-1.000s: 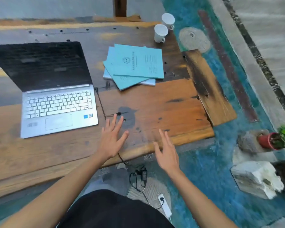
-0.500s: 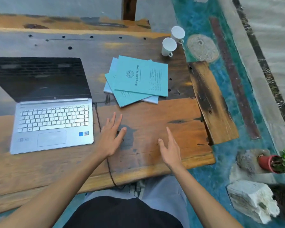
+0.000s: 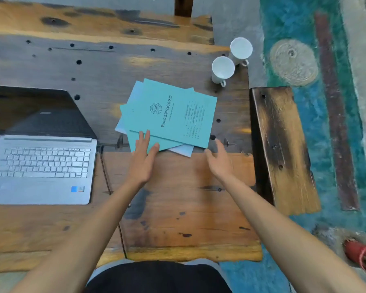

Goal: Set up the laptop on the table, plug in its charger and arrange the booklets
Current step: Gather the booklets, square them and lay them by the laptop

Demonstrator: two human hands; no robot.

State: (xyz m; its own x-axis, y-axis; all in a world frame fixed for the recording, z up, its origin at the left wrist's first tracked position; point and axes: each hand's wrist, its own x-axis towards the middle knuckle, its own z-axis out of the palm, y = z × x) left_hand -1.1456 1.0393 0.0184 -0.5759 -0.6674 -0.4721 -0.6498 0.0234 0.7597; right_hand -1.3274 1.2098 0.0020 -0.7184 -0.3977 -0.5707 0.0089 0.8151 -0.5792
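Here left hand (image 3: pixel 143 159) touches flat teal paper booklets (image 3: pixel 169 115); rough wooden table (image 3: pixel 188 208).

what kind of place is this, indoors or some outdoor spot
Probably a rustic patio or café-style seating area, though that is uncertain: a rough plank table with bolt holes, a worn teal-painted concrete floor, and a red potted plant on the ground. Two white mugs stand by the booklets.

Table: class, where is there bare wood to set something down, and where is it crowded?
Bare: the near strip between laptop and table edge; wood behind the laptop. Crowded: around the booklets, both hands and mugs.
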